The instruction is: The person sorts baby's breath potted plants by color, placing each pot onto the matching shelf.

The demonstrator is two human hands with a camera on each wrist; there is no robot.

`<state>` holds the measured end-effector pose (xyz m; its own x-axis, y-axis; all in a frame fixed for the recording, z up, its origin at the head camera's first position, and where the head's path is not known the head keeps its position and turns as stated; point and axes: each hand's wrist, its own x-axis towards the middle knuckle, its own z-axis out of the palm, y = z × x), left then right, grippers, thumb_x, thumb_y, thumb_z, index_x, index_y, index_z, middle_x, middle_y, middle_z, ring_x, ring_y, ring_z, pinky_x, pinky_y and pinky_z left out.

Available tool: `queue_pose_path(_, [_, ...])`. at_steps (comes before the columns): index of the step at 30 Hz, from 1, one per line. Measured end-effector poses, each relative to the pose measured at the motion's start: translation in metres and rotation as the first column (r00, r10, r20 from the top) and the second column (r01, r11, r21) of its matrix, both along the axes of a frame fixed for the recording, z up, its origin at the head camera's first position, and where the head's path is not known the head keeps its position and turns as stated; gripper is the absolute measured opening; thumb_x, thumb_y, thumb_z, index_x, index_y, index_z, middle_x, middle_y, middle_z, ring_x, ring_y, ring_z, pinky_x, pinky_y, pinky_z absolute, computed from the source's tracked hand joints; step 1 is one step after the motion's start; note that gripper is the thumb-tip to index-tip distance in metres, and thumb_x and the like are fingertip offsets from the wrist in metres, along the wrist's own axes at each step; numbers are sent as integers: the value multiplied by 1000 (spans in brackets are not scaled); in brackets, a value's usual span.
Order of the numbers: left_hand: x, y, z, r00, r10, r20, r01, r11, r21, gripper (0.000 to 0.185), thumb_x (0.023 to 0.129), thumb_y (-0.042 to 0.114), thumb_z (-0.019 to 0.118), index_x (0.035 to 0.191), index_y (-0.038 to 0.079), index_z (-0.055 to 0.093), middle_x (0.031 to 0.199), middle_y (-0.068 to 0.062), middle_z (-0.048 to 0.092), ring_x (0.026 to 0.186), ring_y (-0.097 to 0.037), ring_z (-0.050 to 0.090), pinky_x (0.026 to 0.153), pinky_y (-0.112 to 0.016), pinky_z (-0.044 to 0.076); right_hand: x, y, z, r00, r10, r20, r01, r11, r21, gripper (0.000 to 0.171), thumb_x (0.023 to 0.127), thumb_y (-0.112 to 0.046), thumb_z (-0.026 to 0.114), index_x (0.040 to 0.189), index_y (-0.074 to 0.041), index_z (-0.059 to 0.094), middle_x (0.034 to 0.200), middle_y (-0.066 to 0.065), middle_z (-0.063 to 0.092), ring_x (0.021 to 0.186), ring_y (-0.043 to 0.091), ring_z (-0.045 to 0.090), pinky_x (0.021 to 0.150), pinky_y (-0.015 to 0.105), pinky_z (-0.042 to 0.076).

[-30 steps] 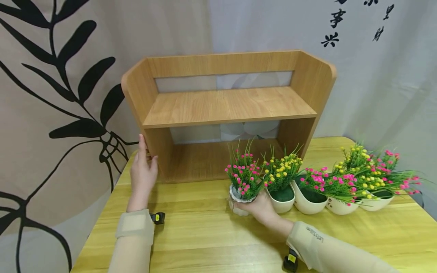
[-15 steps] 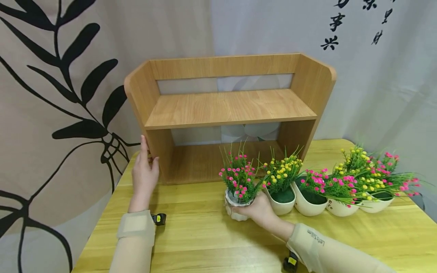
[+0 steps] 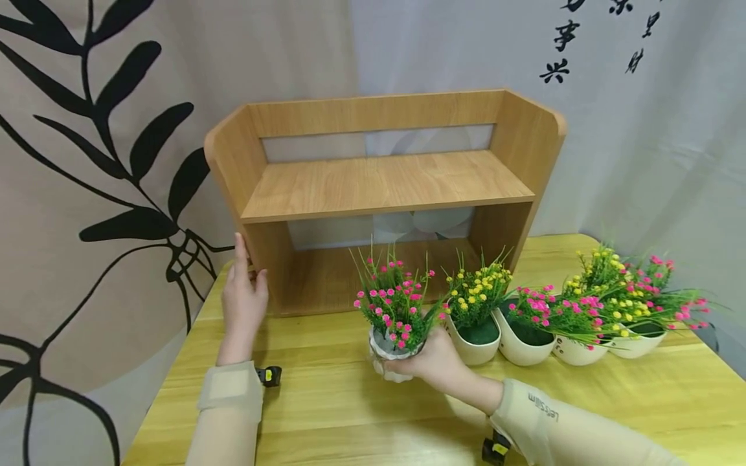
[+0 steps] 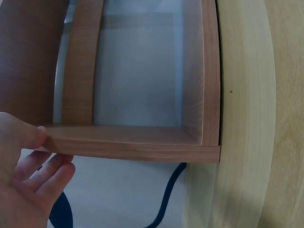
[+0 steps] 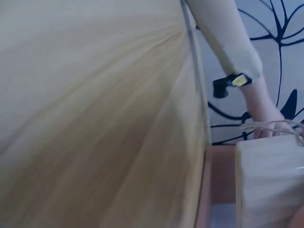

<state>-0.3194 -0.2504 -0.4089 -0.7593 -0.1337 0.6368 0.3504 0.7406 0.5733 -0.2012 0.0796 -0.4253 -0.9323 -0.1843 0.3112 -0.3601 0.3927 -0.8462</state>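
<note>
My right hand (image 3: 434, 362) grips a potted plant with pink flowers (image 3: 393, 304), thumb across the front of its ribbed white pot (image 3: 384, 362). The right wrist view shows the pot's pale side (image 5: 268, 175) with twine tied round it. In front of a two-tier wooden desktop shelf (image 3: 379, 184), the plant leans slightly left. My left hand (image 3: 243, 307) holds the shelf's left side panel. Seen from the left wrist, the thumb of that hand (image 4: 23, 171) lies on one face of the panel and the fingers are on the other. The right fingers behind the pot are hidden.
To the right stands a row of several cream pots, the nearest a yellow-flowered plant (image 3: 480, 298), with more pink and yellow plants (image 3: 588, 317) beyond. They all stand on a wood-grain table (image 3: 326, 401). A printed curtain (image 3: 653, 149) hangs behind the shelf.
My right hand has carried the pink-flowered potted plant leftward and slightly toward me, away from the yellow-flowered one. My left hand stays on the shelf's side panel.
</note>
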Motion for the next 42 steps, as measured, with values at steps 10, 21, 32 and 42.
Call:
queue_pose_path(10, [1,0,1,1000,14,-3,-14,1000,0,88,93,-7,56,157,28,8,129,-31,49,96,-46,61,77,-55,54,7,-5,30,967,85,-239,-61,992,109,66,54,-12,94,112,-2,64,102,6,70,93,18,65,82,33,55])
queue_pose_path(21, [2,0,2,1000,3,-15,-3,1000,-2,88,93,-8,56,157,28,7,129,-31,48,95,-46,60,78,-55,53,18,-1,85,960,108,-259,-89,993,81,73,54,-10,93,118,1,59,107,7,68,98,15,63,85,32,54])
queue_pose_path(32, [2,1,2,999,12,49,-13,1000,27,89,95,-4,55,156,35,3,132,-30,47,99,-44,59,82,-55,52,10,10,141,923,129,-363,-113,991,66,79,55,-8,92,123,4,55,113,11,66,105,22,62,92,34,51])
queue_pose_path(42, [4,2,3,1000,7,29,-8,1000,24,91,94,-6,56,156,34,4,129,-30,49,102,-44,58,83,-56,51,-7,16,176,959,102,-263,-101,995,17,76,61,-8,88,129,-1,54,120,10,64,109,20,59,94,38,49])
